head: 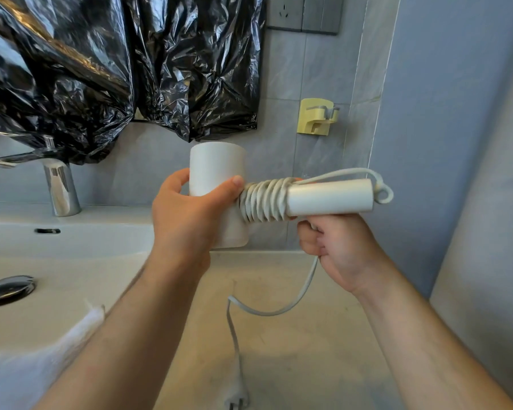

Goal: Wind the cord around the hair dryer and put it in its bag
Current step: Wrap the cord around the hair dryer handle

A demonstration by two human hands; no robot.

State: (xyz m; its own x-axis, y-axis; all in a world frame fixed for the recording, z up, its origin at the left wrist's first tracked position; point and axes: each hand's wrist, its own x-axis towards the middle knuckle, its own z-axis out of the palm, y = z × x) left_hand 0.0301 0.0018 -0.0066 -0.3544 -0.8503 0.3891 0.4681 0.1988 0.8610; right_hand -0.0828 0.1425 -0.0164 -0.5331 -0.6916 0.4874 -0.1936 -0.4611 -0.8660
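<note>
Clearly the winding is partway done: the left hand (187,214) grasps the barrel of the hair dryer (216,170), held in the air above the back edge of the desk (308,365), while the right hand (338,250) is clenched round the cord (296,297) just under the handle (329,198). Tight coils (264,199) cover the half of the handle next to the barrel; the outer half is bare. The slack runs down to the desk and ends at the plug (236,399) by its near edge. To do this well, I judge, the right hand should keep light tension, lay each turn touching the last without crossing, and let the cord slide through its grip while the left hand steadies the barrel. The plug will likely drag across the desk, so watch for snags. A blurred white thing (42,365) at the near left corner may be the bag; I cannot tell. No brand, label or writing can be read anywhere.
</note>
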